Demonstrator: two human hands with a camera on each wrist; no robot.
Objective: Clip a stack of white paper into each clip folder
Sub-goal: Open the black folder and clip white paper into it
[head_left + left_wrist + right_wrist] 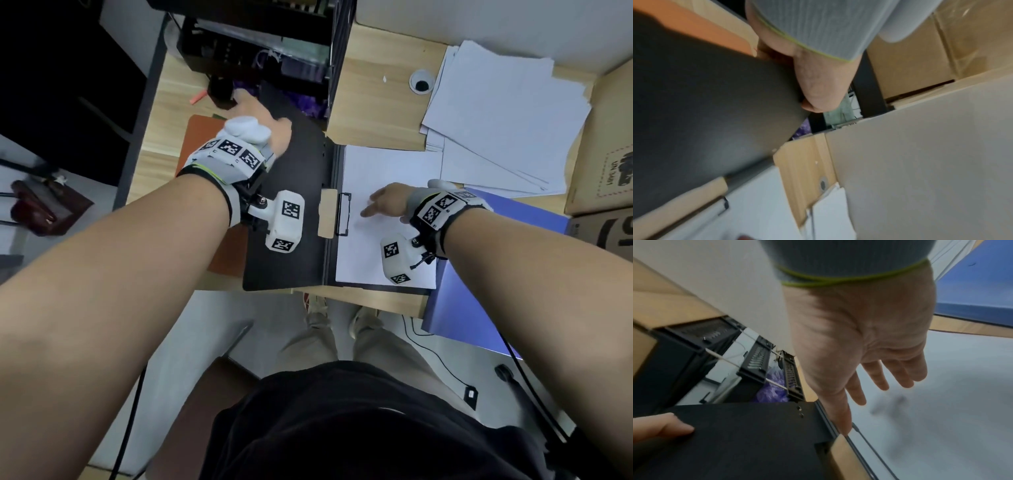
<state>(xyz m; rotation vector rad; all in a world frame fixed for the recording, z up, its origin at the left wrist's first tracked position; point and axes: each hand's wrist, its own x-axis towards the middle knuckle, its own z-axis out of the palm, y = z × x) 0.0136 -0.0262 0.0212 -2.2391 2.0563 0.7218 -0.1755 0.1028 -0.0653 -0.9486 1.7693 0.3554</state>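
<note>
Left hand grips the black cover by its far edge; right hand spreads straight fingers over the sheet.
</note>
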